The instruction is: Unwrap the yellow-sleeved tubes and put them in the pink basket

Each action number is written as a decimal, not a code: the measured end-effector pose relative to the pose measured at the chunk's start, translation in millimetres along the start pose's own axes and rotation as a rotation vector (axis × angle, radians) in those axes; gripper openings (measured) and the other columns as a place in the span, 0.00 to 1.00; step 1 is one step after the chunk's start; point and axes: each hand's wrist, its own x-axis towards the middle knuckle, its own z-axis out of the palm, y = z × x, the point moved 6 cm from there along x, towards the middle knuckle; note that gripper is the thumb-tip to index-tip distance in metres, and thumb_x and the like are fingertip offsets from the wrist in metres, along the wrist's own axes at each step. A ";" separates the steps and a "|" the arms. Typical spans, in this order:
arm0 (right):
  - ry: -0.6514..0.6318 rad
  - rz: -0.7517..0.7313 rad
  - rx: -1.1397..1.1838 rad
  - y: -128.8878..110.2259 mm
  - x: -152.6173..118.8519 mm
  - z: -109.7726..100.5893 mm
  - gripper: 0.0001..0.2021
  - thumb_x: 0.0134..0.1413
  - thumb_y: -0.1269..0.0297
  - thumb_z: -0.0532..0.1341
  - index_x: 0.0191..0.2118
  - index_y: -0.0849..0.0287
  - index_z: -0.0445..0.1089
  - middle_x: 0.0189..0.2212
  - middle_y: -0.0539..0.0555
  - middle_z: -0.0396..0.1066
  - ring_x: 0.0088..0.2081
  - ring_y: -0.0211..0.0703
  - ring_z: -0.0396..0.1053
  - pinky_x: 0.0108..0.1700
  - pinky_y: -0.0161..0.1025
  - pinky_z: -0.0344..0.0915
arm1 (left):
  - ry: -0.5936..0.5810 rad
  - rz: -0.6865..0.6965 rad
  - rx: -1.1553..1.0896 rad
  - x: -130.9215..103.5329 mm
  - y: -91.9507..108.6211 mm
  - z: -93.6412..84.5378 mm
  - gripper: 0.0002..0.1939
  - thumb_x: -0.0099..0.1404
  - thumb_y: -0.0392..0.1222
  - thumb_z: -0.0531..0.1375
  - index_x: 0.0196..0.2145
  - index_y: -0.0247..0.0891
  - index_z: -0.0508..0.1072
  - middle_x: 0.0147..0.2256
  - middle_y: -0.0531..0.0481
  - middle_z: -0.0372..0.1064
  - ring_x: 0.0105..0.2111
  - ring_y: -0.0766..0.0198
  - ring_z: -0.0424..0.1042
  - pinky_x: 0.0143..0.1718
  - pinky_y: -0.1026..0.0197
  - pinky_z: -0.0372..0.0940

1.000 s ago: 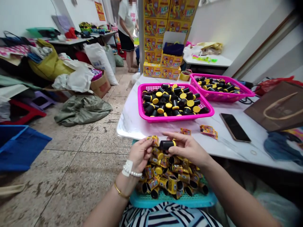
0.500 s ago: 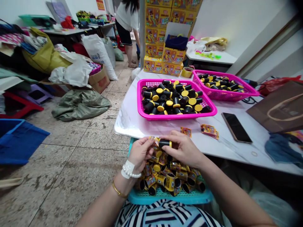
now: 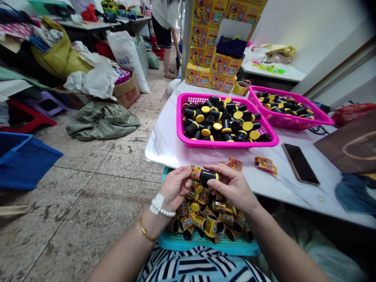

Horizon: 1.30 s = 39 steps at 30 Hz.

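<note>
My left hand pinches a yellow printed sleeve at its left end. Closed around the yellow-capped end of a black tube is my right hand. Tube and sleeve lie in line, with the tube's left end at the sleeve. Below both hands, a teal basket on the lap holds many black tubes in yellow printed sleeves. A pink basket of bare black tubes with yellow caps stands on the table. Flat printed sleeves lie in a small stack on the tabletop.
A second pink basket stands at the back right, near a phone and a brown paper bag. Yellow boxes are stacked behind. Tape lies beside them. A person stands in the background. A blue crate is left.
The sleeve looks more opened out against the black tube's end, and both hands remain close together. The camera view has shifted slightly, moving the table and baskets to the right in the picture.
</note>
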 end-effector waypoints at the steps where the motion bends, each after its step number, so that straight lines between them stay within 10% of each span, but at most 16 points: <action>1: 0.004 -0.017 -0.048 -0.9 0.2 0.1 0.16 0.55 0.63 0.66 0.50 0.55 0.75 0.33 0.50 0.65 0.24 0.34 0.67 0.25 0.35 0.66 | -0.012 -0.010 -0.006 -0.6 -0.8 1.4 0.21 0.45 0.45 0.75 0.29 0.33 0.70 0.18 0.60 0.62 0.14 0.80 0.52 0.12 0.75 0.39; 9: 0.011 -0.424 -0.631 -25.4 -4.9 4.7 0.17 0.56 0.70 0.63 0.52 0.60 0.74 0.37 0.54 0.68 0.25 0.34 0.65 0.29 0.36 0.67 | 0.015 0.010 0.103 -2.9 -7.6 -1.5 0.19 0.50 0.47 0.73 0.29 0.33 0.71 0.14 0.59 0.61 0.13 0.79 0.51 0.13 0.74 0.39; 18: 0.056 -0.297 -0.330 -9.5 -5.5 -2.4 0.12 0.51 0.66 0.70 0.43 0.54 0.76 0.36 0.53 0.71 0.35 0.42 0.70 0.34 0.38 0.68 | 0.046 0.278 0.243 -16.3 6.1 -2.2 0.24 0.52 0.47 0.73 0.44 0.35 0.73 0.32 0.52 0.72 0.26 0.71 0.67 0.21 0.71 0.61; 22: -0.056 -0.273 -0.307 -4.8 -10.2 6.4 0.20 0.52 0.64 0.71 0.52 0.49 0.75 0.42 0.53 0.70 0.33 0.38 0.69 0.34 0.37 0.69 | -0.139 0.225 0.443 -23.0 9.6 -1.7 0.19 0.56 0.45 0.71 0.42 0.34 0.76 0.30 0.52 0.72 0.25 0.72 0.67 0.26 0.69 0.64; 33: 0.054 -0.244 -0.352 1.3 -27.1 11.1 0.34 0.52 0.71 0.67 0.64 0.50 0.61 0.39 0.51 0.75 0.37 0.40 0.75 0.43 0.40 0.74 | -0.139 0.225 0.499 -17.0 1.0 1.3 0.16 0.55 0.44 0.71 0.38 0.34 0.76 0.33 0.50 0.75 0.31 0.66 0.72 0.35 0.63 0.66; 39: 0.044 -0.238 -0.321 0.8 -24.1 9.7 0.13 0.56 0.73 0.63 0.47 0.55 0.74 0.43 0.56 0.74 0.39 0.41 0.76 0.40 0.38 0.76 | -0.057 0.236 0.582 -18.5 2.8 -6.7 0.15 0.52 0.40 0.71 0.36 0.34 0.75 0.33 0.50 0.74 0.31 0.67 0.71 0.35 0.63 0.66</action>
